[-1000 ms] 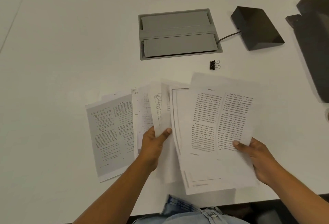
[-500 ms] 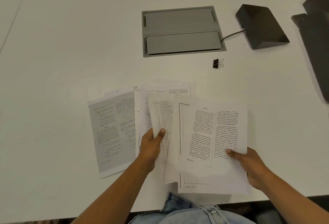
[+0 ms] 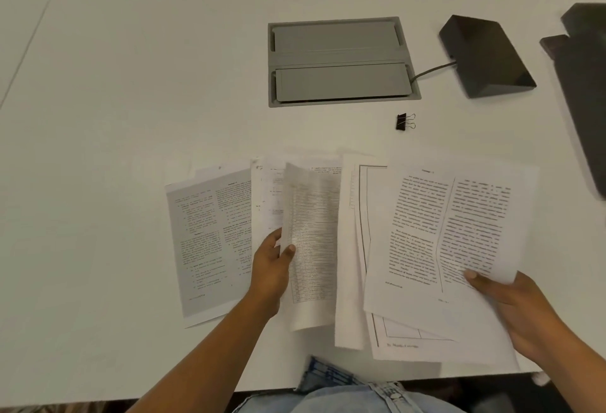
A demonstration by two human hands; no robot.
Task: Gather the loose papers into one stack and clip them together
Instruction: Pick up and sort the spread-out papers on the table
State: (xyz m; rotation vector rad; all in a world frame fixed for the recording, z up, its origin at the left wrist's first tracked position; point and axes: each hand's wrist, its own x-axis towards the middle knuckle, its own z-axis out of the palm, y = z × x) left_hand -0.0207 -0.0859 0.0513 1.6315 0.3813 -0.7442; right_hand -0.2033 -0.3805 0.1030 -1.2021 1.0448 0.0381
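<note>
Printed papers lie fanned near the front edge of the white table (image 3: 131, 84). My left hand (image 3: 273, 268) pinches the left edge of a table-printed sheet (image 3: 313, 248), which curls up off the desk. My right hand (image 3: 511, 311) grips the lower right corner of a two-column text page (image 3: 449, 232), with a few more sheets (image 3: 351, 265) under it. A greyish printed page (image 3: 210, 242) lies flat at the left, another sheet (image 3: 267, 196) partly under the lifted one. A small black binder clip (image 3: 405, 122) rests on the table beyond the papers, untouched.
A grey recessed cable hatch (image 3: 341, 61) sits in the table behind the clip. A dark wedge-shaped device (image 3: 485, 55) with a cord lies to its right, and another dark object (image 3: 587, 91) at the far right edge. My jeans (image 3: 344, 389) show below the table edge.
The right hand has shifted its sheets to the right and raised them, spreading them away from the left-hand sheet. The left hand keeps its pinch on the table-printed sheet.
</note>
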